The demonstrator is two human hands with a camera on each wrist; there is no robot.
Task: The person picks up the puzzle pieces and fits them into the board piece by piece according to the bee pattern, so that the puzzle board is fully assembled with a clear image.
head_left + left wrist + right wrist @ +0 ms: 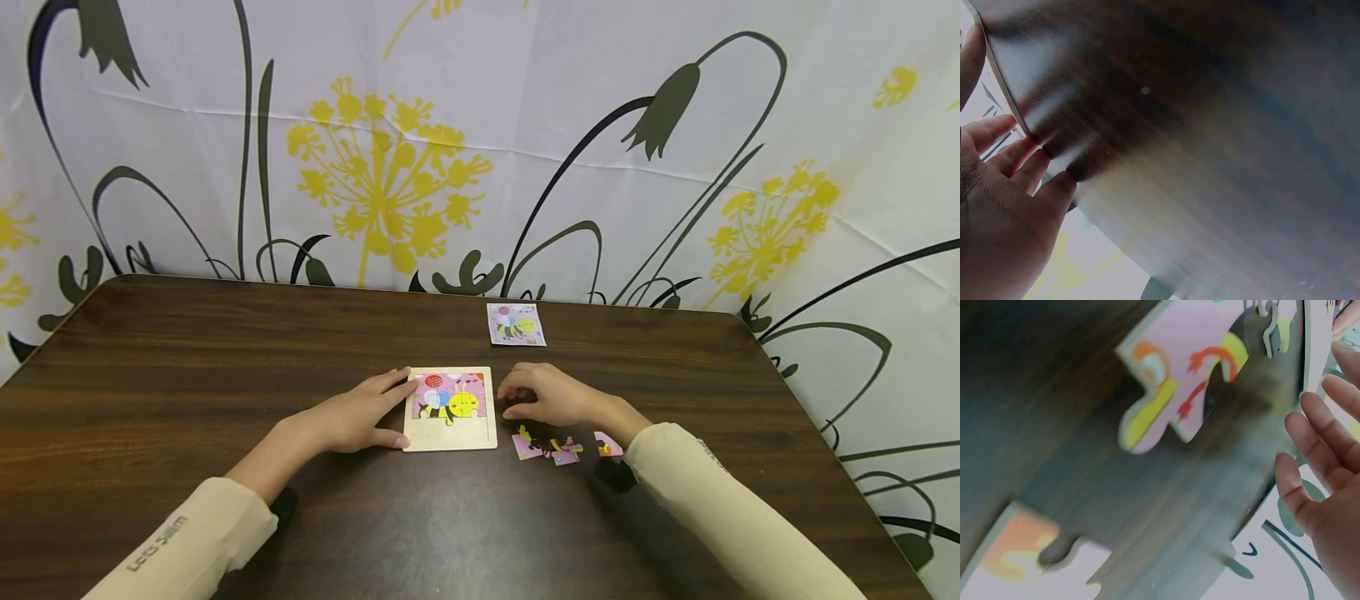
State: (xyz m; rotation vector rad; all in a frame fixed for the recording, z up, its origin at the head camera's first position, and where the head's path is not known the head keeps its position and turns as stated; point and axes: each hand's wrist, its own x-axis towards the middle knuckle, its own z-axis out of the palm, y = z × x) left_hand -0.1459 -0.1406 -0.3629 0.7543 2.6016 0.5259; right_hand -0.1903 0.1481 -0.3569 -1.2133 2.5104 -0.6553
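Observation:
A square wooden puzzle tray [450,437] lies on the table, its far part filled with pieces showing a bee and its near part bare wood. My left hand [345,421] rests at the tray's left side, thumb at the near corner and fingertips on the far corner. Just right of the tray is my right hand [555,396], fingers loosely bent and nothing visible in them. Several loose puzzle pieces [527,448] lie below that hand. One pink piece [1175,337] with red and yellow marks looks large in the right wrist view. Farther right, another piece [611,445] lies partly by the sleeve.
A small printed bee picture card [517,327] lies near the table's back edge. Behind the dark wooden table [360,533] hangs a white cloth [555,108] with yellow and grey flowers.

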